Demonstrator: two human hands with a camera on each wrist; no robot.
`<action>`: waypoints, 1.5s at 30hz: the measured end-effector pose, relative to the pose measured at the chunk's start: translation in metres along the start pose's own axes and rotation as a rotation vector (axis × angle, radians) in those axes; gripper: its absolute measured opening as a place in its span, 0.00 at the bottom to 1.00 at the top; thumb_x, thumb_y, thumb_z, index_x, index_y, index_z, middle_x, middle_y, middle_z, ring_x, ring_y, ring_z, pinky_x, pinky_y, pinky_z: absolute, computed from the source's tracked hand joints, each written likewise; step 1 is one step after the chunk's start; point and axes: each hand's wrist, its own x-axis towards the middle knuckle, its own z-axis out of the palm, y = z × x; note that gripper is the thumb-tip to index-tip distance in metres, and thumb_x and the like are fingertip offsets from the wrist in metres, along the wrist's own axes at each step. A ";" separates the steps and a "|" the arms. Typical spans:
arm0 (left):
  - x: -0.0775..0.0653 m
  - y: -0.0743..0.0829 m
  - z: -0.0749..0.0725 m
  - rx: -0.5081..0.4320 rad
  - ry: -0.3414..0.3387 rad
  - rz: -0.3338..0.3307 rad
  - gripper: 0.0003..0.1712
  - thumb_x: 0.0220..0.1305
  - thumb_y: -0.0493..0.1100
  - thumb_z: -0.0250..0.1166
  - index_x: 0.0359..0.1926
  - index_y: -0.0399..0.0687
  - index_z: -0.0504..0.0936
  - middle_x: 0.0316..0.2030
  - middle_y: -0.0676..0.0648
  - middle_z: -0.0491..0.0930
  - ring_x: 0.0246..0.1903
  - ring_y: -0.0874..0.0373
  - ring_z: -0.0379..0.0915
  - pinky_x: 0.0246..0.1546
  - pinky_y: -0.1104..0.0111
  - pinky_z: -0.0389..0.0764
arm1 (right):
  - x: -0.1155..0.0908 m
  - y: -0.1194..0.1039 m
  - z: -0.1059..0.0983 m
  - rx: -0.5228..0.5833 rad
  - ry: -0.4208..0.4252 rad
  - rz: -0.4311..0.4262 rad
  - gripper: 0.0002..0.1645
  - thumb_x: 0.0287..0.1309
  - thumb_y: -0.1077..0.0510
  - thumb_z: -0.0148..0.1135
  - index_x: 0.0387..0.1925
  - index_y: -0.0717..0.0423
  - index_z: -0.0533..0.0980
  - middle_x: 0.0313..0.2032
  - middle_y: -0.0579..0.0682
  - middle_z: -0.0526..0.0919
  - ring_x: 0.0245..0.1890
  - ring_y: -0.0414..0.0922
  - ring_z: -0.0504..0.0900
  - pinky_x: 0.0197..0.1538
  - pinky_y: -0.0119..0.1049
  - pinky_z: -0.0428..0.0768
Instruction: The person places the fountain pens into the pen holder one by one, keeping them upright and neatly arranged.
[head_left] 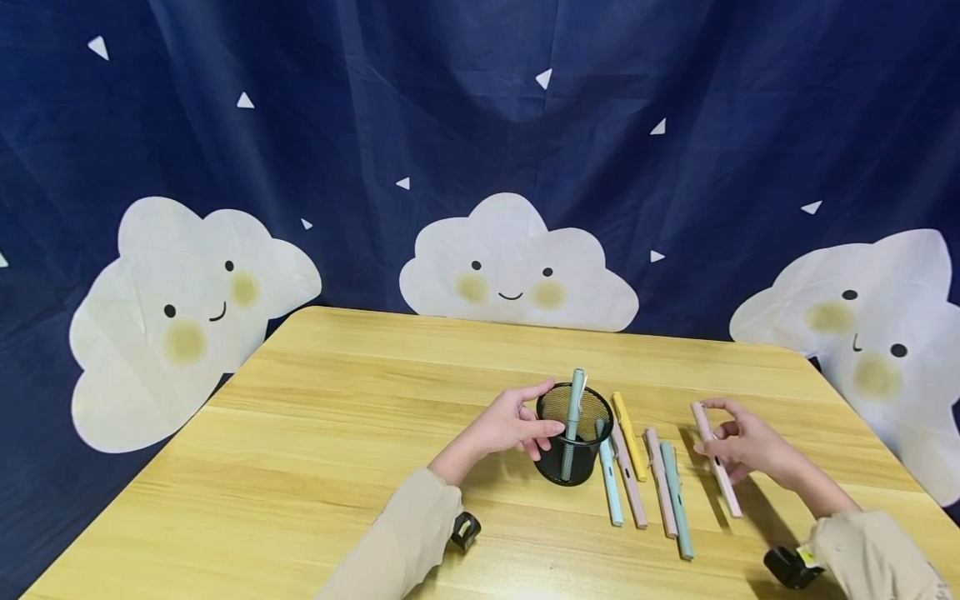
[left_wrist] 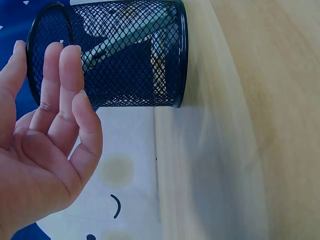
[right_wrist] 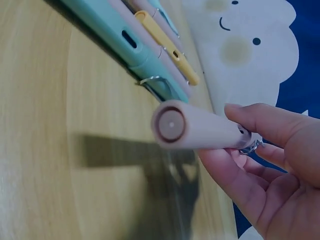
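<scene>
A black mesh pen holder [head_left: 551,462] stands upright on the table, with a grey-green pen [head_left: 575,404] leaning inside it. My left hand [head_left: 517,421] holds the holder by its left side, thumb and index finger at the rim. In the left wrist view, fingertips [left_wrist: 71,62] lie against the mesh [left_wrist: 135,75]. To the right, my right hand [head_left: 750,446] pinches a pale pink pen [head_left: 716,458] between thumb and fingers. That pen is tilted, raised over the table; its round end faces the right wrist camera.
Between the hands lie a light blue pen [head_left: 611,487], a yellow pen [head_left: 630,437], two mauve pens, one nearer the holder [head_left: 628,483] and another [head_left: 662,487], and a green pen [head_left: 677,504]. A dark blue cloth with clouds hangs behind the wooden table [head_left: 337,417].
</scene>
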 end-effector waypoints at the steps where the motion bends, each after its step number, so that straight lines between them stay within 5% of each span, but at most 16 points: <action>1: 0.000 0.000 0.000 0.001 0.000 0.000 0.42 0.57 0.41 0.63 0.67 0.44 0.51 0.17 0.42 0.78 0.12 0.55 0.74 0.12 0.71 0.68 | 0.000 -0.001 0.000 0.001 0.008 -0.003 0.44 0.53 0.63 0.60 0.61 0.68 0.43 0.27 0.54 0.67 0.18 0.42 0.72 0.18 0.44 0.78; 21: -0.001 0.001 0.000 0.017 0.003 0.002 0.42 0.56 0.42 0.63 0.67 0.45 0.52 0.18 0.41 0.78 0.13 0.54 0.74 0.12 0.70 0.69 | 0.005 -0.018 0.007 0.016 0.093 -0.080 0.43 0.53 0.65 0.60 0.63 0.66 0.45 0.33 0.56 0.69 0.18 0.42 0.73 0.17 0.44 0.78; 28: 0.000 0.000 0.000 0.004 0.002 0.001 0.41 0.57 0.41 0.63 0.67 0.44 0.52 0.17 0.42 0.78 0.12 0.56 0.73 0.12 0.71 0.68 | 0.006 -0.023 0.012 0.083 0.113 -0.171 0.35 0.53 0.67 0.59 0.58 0.43 0.56 0.32 0.57 0.68 0.22 0.44 0.77 0.17 0.44 0.78; 35: -0.001 0.001 0.000 0.003 0.002 -0.001 0.41 0.57 0.41 0.63 0.67 0.44 0.52 0.17 0.42 0.78 0.12 0.56 0.74 0.12 0.72 0.67 | 0.011 -0.030 0.019 0.060 0.179 -0.209 0.30 0.54 0.65 0.60 0.57 0.57 0.60 0.32 0.56 0.70 0.22 0.45 0.77 0.17 0.45 0.78; 45: -0.002 0.003 0.000 -0.005 0.004 -0.005 0.40 0.57 0.41 0.63 0.67 0.46 0.53 0.16 0.42 0.78 0.12 0.57 0.73 0.11 0.73 0.67 | 0.016 -0.039 0.028 0.088 0.284 -0.271 0.23 0.54 0.65 0.59 0.51 0.46 0.69 0.32 0.44 0.75 0.23 0.39 0.78 0.17 0.39 0.78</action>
